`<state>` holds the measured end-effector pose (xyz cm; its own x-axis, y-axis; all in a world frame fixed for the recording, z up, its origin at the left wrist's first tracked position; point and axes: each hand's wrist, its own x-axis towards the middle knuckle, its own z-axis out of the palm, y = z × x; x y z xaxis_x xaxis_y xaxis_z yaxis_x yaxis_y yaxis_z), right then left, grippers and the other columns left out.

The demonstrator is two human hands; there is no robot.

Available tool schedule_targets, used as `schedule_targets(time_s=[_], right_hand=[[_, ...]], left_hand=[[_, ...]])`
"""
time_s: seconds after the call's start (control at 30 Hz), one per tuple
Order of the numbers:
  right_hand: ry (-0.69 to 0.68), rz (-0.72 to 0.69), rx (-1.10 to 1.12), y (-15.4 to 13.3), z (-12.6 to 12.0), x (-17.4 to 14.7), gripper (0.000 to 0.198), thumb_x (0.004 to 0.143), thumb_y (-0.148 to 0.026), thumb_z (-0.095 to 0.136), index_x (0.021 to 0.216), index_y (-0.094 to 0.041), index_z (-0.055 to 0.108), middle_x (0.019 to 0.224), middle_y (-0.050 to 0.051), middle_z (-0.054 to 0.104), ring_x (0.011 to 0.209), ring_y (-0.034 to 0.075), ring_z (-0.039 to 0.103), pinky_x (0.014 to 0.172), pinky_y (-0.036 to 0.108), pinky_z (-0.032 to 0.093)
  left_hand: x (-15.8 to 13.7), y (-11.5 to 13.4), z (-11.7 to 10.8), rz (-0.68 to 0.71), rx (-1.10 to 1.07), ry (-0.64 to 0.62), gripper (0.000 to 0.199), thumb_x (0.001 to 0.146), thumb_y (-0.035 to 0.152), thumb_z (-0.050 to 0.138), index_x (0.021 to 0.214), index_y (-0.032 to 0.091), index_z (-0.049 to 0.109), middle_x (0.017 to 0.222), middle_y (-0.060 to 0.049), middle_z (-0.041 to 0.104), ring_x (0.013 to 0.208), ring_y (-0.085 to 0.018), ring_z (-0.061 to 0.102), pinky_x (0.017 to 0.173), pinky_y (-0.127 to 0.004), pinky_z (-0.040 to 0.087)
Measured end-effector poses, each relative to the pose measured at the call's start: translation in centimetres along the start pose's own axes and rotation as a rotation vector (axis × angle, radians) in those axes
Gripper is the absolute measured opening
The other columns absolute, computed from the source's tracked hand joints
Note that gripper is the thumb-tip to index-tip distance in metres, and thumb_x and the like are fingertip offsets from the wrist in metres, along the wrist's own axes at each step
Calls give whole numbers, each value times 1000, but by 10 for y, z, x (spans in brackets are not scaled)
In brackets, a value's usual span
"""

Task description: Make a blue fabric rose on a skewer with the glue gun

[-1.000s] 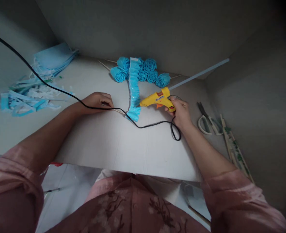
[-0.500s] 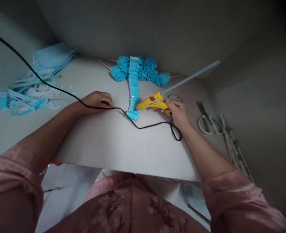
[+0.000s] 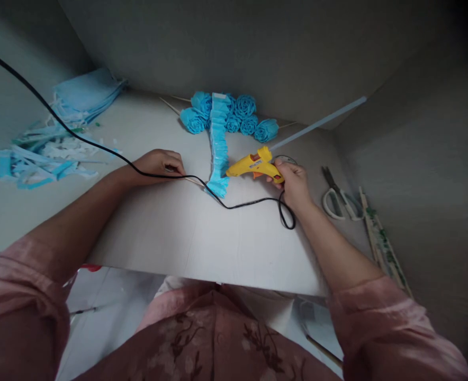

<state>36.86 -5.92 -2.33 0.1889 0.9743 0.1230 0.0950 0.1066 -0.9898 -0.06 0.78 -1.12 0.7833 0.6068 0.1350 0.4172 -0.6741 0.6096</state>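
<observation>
My left hand [image 3: 163,165] is closed on a thin wooden stick [image 3: 194,181], whose far end meets the bottom of a pleated light-blue strip [image 3: 218,143]. That strip lies lengthwise on the table, its top end over the blue flowers. In my right hand [image 3: 293,182] is a yellow glue gun [image 3: 252,163], its nozzle close to the strip's lower right edge; I cannot tell whether they touch. A long translucent glue stick [image 3: 321,124] sticks out of the gun's back. The gun's black cord [image 3: 250,203] loops by my right wrist and crosses over my left hand.
Several blue rolled flowers [image 3: 249,125] on sticks lie at the back. To the left are a stack of blue face masks [image 3: 89,95] and a heap of cut strips [image 3: 47,164]. White-handled scissors [image 3: 339,198] and a bundle of sticks [image 3: 383,238] lie right; a roll of tape [image 3: 285,159] is partly hidden.
My right hand has shifted the glue gun slightly right and up, away from the strip. My left hand and the stick have stayed in place.
</observation>
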Motion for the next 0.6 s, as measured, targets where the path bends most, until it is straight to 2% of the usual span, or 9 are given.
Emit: schedule_targets(time_s=[0.37, 0.6], right_hand=[[-23, -41, -63, 4, -1, 2, 51, 74, -68, 77, 54, -23, 63, 51, 1, 59, 41, 9, 37, 36, 24, 23], [34, 2, -15, 0, -3, 2, 47, 72, -66, 78, 57, -24, 63, 51, -1, 58, 39, 8, 35, 35, 24, 23]], left_hand=[[0, 0, 1, 4, -3, -2, 54, 95, 66, 61, 81, 16, 77, 86, -10, 72, 79, -17, 66, 73, -22, 50], [0, -1, 1, -4, 5, -6, 55, 93, 67, 62, 80, 16, 76, 85, -9, 71, 78, -16, 65, 72, -21, 49]])
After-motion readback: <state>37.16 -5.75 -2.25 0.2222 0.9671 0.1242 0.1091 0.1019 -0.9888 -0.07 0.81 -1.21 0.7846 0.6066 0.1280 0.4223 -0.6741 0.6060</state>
